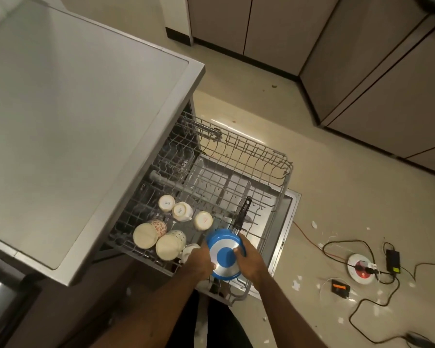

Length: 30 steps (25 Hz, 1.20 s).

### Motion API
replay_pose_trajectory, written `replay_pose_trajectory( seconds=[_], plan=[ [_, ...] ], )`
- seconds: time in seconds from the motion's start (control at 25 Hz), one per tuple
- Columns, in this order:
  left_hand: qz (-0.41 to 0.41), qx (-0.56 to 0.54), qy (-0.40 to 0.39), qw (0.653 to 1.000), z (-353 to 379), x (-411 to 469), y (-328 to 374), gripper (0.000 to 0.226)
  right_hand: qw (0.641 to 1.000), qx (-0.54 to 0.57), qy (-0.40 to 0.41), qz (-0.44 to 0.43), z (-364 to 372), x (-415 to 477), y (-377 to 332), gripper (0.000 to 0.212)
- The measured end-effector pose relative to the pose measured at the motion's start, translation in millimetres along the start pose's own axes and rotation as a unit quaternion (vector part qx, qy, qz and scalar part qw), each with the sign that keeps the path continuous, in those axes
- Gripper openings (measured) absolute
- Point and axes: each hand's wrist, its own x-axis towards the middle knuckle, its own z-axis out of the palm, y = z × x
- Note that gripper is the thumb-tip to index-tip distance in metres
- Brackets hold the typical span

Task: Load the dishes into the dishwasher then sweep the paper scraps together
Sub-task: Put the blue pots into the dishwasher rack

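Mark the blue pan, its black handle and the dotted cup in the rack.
blue pan (225,256), head view, blue centre of its upturned base.
black handle (241,214), head view, midway along it.
dotted cup (168,247), head view, its cream base.

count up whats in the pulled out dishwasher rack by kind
upturned cups: 5
blue pan: 1, gripped by the left hand and right hand
total: 6
Not counted: a white item beside the left hand, too hidden to class.
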Motion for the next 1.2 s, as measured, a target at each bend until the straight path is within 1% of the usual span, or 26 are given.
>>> replay_pose_trajectory(
  seconds=[0.12,0.24,0.36,0.48,0.56,0.64,0.76,0.84,0.92,0.96,1.0,1.08,1.2],
  plan=[
    [-0.010,0.021,-0.005,1.000,0,1,6,0.059,1.000,-0.013,0.015,0.023,2,0,-4,0.057],
    [-0.010,0.012,0.014,1.000,-5,-1,6,0.058,0.999,-0.016,0.034,0.037,1,-8,-9,0.060],
    [0.021,0.002,0.015,1.000,-23,-19,12,0.056,0.999,-0.028,0.033,0.024,-1,-22,-20,0.060],
    [0.038,0.011,0.042,0.998,-40,-40,12,0.055,0.998,-0.056,0.032,-0.011,-1,-38,-40,0.059],
    [0.057,0.018,0.069,0.996,-51,-56,8,0.064,0.995,-0.083,0.029,-0.051,1,-52,-56,0.059],
    [0.088,0.025,0.104,0.990,-61,-76,2,0.073,0.986,-0.112,0.030,-0.123,5,-69,-76,0.058],
    [0.127,0.044,0.184,0.974,-73,-105,-12,0.069,0.963,-0.149,0.022,-0.224,19,-92,-108,0.056],
    [0.133,0.049,0.242,0.960,-81,-124,-22,0.070,0.943,-0.185,0.006,-0.277,28,-104,-124,0.060],
    [0.116,0.032,0.293,0.949,-85,-159,-47,0.075,0.913,-0.235,-0.012,-0.332,50,-125,-148,0.062],
    [0.123,0.031,0.298,0.946,-88,-164,-48,0.076,0.914,-0.229,-0.009,-0.334,49,-125,-154,0.063],
    [0.111,0.016,0.313,0.943,-89,-174,-57,0.075,0.908,-0.236,-0.019,-0.346,55,-133,-166,0.063],
    [0.069,-0.013,0.356,0.932,-91,-203,-88,0.073,0.874,-0.266,-0.060,-0.403,82,-151,-188,0.065],
    [0.000,-0.066,0.399,0.914,-89,-243,-134,0.079,0.844,-0.275,-0.104,-0.449,127,-171,-214,0.066]
  ],
)
